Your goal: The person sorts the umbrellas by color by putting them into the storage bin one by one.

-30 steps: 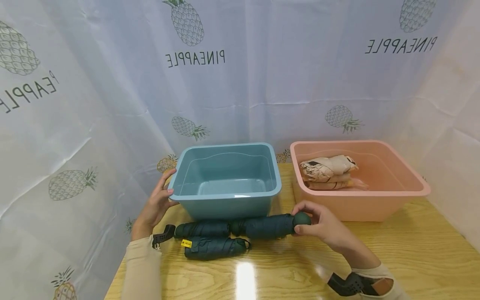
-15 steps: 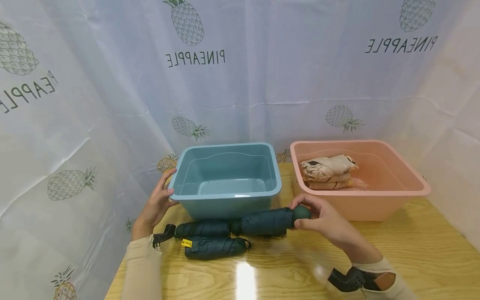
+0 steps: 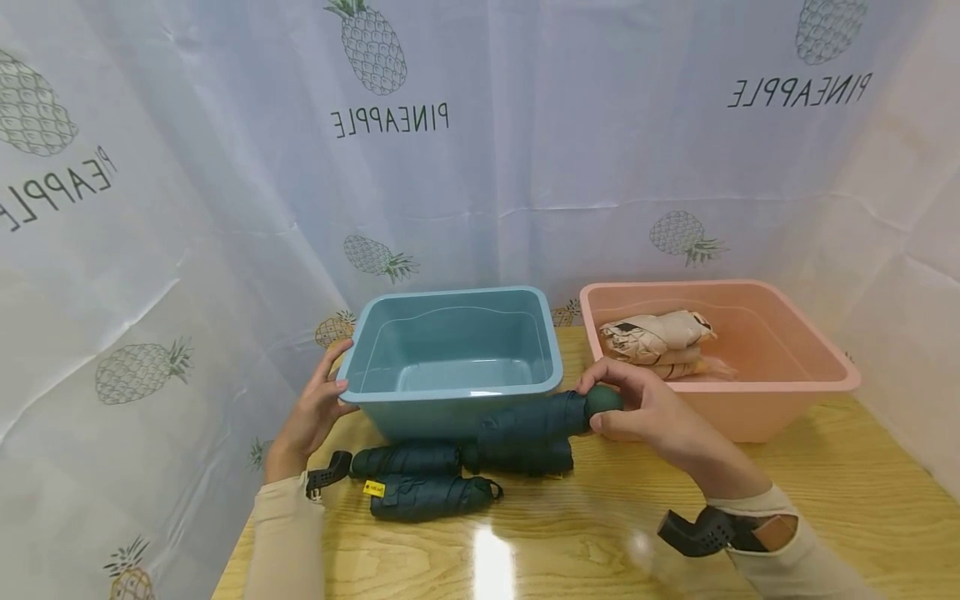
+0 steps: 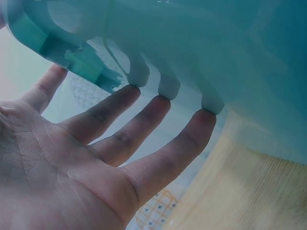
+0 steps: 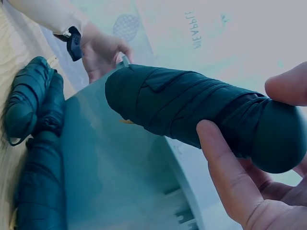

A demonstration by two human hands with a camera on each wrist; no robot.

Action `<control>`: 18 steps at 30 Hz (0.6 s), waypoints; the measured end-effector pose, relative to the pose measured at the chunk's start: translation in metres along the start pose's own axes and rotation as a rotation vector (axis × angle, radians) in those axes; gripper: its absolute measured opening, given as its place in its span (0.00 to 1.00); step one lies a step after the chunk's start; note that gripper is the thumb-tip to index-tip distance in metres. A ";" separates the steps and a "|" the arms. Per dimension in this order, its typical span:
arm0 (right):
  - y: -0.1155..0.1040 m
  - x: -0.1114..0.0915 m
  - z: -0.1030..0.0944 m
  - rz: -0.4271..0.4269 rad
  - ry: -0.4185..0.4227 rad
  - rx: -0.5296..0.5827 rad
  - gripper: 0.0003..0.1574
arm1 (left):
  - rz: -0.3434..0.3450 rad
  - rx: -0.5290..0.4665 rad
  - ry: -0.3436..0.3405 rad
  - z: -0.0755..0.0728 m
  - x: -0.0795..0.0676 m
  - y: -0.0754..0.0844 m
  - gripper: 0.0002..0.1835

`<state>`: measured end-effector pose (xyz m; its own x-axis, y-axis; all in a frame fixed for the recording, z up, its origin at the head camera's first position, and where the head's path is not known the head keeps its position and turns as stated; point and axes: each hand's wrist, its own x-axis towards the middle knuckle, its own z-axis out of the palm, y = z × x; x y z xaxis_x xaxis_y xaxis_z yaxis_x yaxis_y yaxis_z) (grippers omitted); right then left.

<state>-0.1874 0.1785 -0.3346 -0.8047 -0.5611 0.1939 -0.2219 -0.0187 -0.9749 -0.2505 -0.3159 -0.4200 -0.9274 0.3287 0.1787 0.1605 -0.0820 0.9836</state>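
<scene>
My right hand [image 3: 641, 408] pinches a folded dark green umbrella [image 5: 192, 105] by its rounded handle end. The umbrella is tilted, raised in front of the blue tub [image 3: 450, 392]. Beneath it on the table lie three more folded dark umbrellas. One front umbrella [image 3: 435, 497] has a yellow tag, one back umbrella [image 3: 408, 458] lies behind it, and another back umbrella [image 3: 528, 458] is partly hidden under the held one. At the tub's left end my left hand [image 3: 311, 412] touches the rim and side, with straight fingers [image 4: 163, 148] against the outer wall.
Right of the blue tub stands a pink tub [image 3: 810, 387]. Inside its left part lie beige wrapped bundles [image 3: 652, 337]. Both tubs stand on a wooden table [image 3: 585, 542] before a pineapple-print curtain [image 3: 525, 167].
The right hand has lifted the umbrella off the row, its handle end rising up toward the tubs' rims. Another umbrella shows beneath it. The left hand has kept its place on the blue tub.
</scene>
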 end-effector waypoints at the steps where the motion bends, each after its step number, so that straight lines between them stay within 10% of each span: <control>1: -0.002 0.001 -0.001 -0.001 0.000 -0.005 0.17 | 0.000 0.000 0.000 0.000 0.000 0.000 0.34; 18: -0.032 0.040 -0.005 -0.008 0.041 0.079 0.17 | -0.002 -0.001 -0.001 -0.002 0.000 -0.003 0.34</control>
<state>-0.2158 0.1609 -0.2945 -0.8256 -0.5261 0.2040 -0.1850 -0.0892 -0.9787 -0.2519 -0.3178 -0.4228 -0.9274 0.3296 0.1767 0.1582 -0.0822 0.9840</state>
